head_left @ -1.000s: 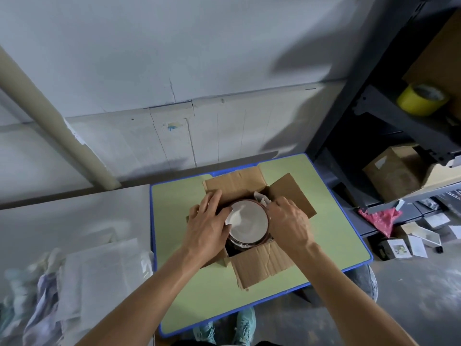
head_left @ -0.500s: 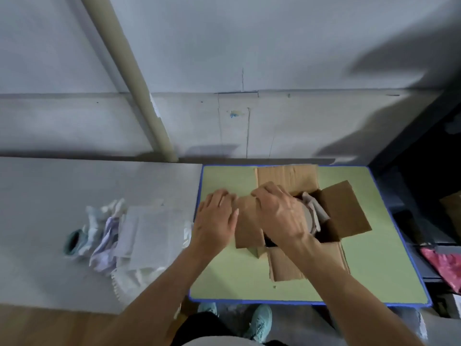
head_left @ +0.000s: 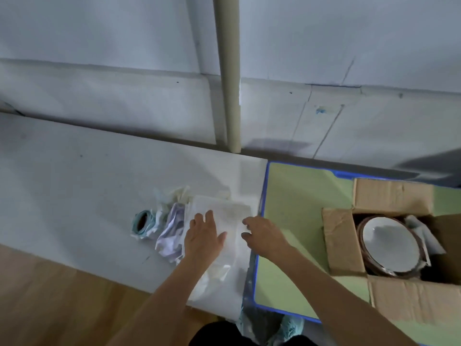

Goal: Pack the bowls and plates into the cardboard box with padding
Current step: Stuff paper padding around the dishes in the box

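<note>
Cardboard, brown and creased: the cardboard box point(head_left: 341, 243) stands open at 3 o'clock in the view on the green tabletop point(head_left: 294, 196), with its flaps folded outward. Its right side is cut off by the frame edge. Inside, a white plate point(head_left: 390, 245) with a dark brown rim lies face up and fills most of the opening, its rim close to the box's left wall. A wad of white padding point(head_left: 424, 236) is tucked between plate and wall at the plate's 2 o'clock.

At 9 o'clock from the box, a strip of green surface runs to that tabletop's blue edge, which meets a grey tabletop point(head_left: 87, 183). A stack of white paper sheets point(head_left: 224, 213) lies there, its right edge just beside the blue edge.

The left hand point(head_left: 203, 237) rests flat on the sheets, fingers straight and close together, gripping nothing. The right hand point(head_left: 264, 234) is at the stack's right edge with its fingers curled toward the top sheet; whether they pinch it I cannot tell.

Crumpled paper point(head_left: 172, 233) touches the stack at its 9 o'clock. Just beyond it lies a teal-edged round thing point(head_left: 142, 222), half wrapped. From there a wide stretch of grey tabletop runs from 9 to 12 o'clock up to the wall, where a beige pipe point(head_left: 228, 71) stands upright. Wooden floor point(head_left: 50, 295) shows at 7 o'clock.
</note>
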The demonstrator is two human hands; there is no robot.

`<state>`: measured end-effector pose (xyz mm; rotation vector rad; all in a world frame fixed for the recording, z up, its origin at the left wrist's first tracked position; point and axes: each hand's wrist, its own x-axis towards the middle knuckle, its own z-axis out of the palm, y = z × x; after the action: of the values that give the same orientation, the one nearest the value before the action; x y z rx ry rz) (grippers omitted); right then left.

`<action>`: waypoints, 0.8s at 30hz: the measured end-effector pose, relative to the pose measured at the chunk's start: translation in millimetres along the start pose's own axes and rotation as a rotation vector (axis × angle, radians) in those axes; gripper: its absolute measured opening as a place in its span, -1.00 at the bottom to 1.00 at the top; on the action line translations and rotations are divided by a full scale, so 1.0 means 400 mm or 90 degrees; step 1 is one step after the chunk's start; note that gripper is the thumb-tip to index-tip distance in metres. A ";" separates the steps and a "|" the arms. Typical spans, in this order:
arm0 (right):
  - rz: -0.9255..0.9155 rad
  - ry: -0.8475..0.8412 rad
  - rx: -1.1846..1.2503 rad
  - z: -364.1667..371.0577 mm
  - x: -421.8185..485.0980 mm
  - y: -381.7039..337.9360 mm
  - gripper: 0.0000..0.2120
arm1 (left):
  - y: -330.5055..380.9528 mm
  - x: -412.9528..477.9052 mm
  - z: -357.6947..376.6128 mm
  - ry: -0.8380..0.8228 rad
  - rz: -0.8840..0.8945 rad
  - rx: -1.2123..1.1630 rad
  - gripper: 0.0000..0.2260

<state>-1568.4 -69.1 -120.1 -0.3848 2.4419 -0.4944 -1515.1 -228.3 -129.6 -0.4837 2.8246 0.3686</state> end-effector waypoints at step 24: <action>0.121 0.275 0.725 -0.104 -0.060 -0.015 -0.35 | 0.078 0.098 -0.167 -0.012 0.011 -0.580 -0.66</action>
<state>-1574.6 -54.6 -74.3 0.4699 2.0835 -1.8518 -1575.1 -230.4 -72.0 -0.5952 2.4870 1.6553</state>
